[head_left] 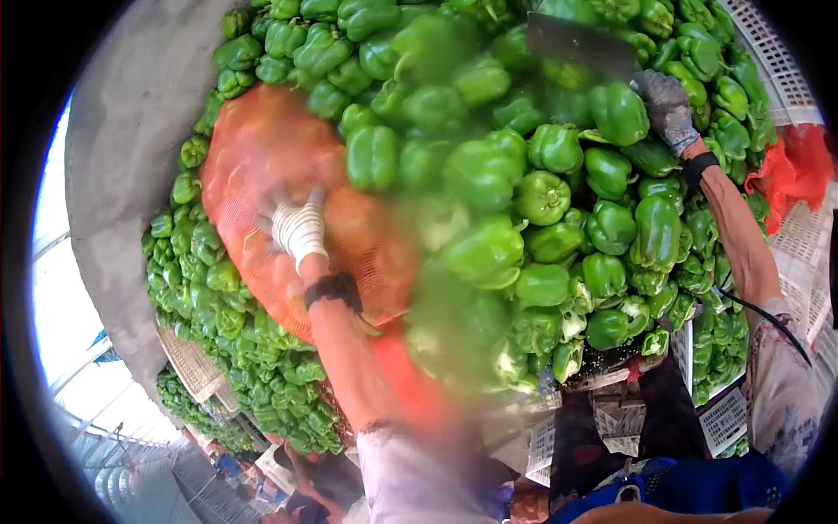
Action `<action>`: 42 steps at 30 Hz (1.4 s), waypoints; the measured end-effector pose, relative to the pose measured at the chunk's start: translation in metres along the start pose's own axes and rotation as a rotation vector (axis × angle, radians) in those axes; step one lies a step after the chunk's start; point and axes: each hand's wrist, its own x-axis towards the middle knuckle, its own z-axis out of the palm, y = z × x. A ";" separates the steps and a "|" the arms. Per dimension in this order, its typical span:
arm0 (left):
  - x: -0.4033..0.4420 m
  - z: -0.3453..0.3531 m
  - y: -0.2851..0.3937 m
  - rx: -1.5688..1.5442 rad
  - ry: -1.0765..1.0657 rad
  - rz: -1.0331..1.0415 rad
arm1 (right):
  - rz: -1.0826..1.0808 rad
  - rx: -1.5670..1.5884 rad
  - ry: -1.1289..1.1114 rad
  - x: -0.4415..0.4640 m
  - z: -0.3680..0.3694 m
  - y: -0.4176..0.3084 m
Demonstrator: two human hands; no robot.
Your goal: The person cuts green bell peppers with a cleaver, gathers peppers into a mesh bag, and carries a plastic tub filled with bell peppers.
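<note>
My left hand, in a pale ribbed glove with grey fingertips, rests with spread fingers on an orange-red mesh bag full of rounded things. At the upper right my right hand, in a dirty grey glove, has its fingers curled at the end of a dark, flat blade, which it appears to grip. The blade lies over the heap of green bell peppers, and a pepper sits right beside this hand. A blurred smear hides part of the middle of the view.
White crates stand at the right, with red mesh over one. More peppers lie left of the bag, beside a grey concrete surface. Other people show at the bottom left. A black cord crosses my right sleeve.
</note>
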 end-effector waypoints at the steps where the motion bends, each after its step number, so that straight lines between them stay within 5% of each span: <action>1: 0.002 -0.001 0.003 0.037 -0.051 -0.006 | 0.043 -0.022 -0.090 0.000 -0.008 -0.005; 4: 0.008 -0.020 0.014 0.085 -0.138 -0.016 | 0.116 -0.036 -0.373 0.015 -0.028 -0.008; 5: 0.010 -0.020 0.016 0.089 -0.125 -0.019 | 0.132 0.085 -0.267 0.012 -0.039 -0.010; 7: 0.015 -0.016 0.017 0.093 -0.098 -0.047 | 0.101 -0.194 -0.417 0.035 -0.058 -0.022; 10: 0.014 -0.010 0.019 0.059 -0.026 -0.046 | -0.207 0.156 0.128 0.129 -0.091 -0.108; 14: 0.021 -0.011 0.011 0.033 0.054 -0.030 | -0.466 0.407 0.221 0.295 -0.061 -0.267; 15: 0.021 -0.008 0.009 0.032 0.067 -0.022 | -0.551 0.433 0.431 0.329 -0.031 -0.293; 16: 0.025 -0.007 0.009 0.027 0.063 -0.022 | -0.450 0.415 0.106 0.364 -0.031 -0.322; 19: 0.030 0.000 0.001 0.046 0.049 -0.007 | -0.319 0.222 -0.212 0.400 -0.017 -0.363; 25: 0.035 -0.008 0.006 0.013 0.008 -0.043 | -0.507 0.206 -0.259 0.390 -0.044 -0.331; 28: 0.032 -0.008 0.006 -0.025 0.021 -0.041 | -0.712 0.021 -0.733 0.392 -0.135 -0.335; 34: 0.038 -0.003 0.008 0.009 0.042 -0.058 | -0.468 0.620 0.296 0.450 -0.053 -0.359; 37: 0.039 0.000 0.009 0.002 0.040 -0.054 | -0.382 0.340 0.119 0.473 0.010 -0.386; 42: 0.041 -0.017 0.015 -0.038 -0.064 -0.105 | -0.364 0.199 -0.488 0.456 -0.050 -0.385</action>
